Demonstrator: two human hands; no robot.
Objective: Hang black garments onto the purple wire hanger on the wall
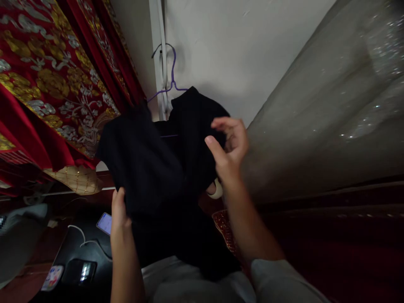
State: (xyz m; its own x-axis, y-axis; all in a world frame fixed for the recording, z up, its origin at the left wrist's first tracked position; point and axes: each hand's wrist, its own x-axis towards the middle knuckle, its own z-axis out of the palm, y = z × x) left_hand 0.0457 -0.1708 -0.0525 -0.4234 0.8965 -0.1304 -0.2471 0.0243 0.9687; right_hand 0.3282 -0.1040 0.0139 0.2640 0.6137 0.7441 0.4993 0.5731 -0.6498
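A black garment [148, 164] with an open front hangs from a purple wire hanger [173, 71]. The hanger's hook is at a narrow white pole by the wall, and a bit of its bar shows inside the neck opening. Down at the garment's left edge, my left hand [120, 214] is closed on the cloth, its fingers partly hidden. My right hand [232, 143] is raised in front of the garment's right shoulder, thumb and fingers curved and apart, with nothing seen between them. The lower part of the garment is too dark to make out.
Red cloth [59, 80] with gold and silver embroidery hangs at left. A pale sparkling fabric in a clear cover [303, 122] fills the right. Low at left, a black surface [85, 235] bears a lit phone [104, 222], a white cable [94, 241] and a dark shiny object [79, 272].
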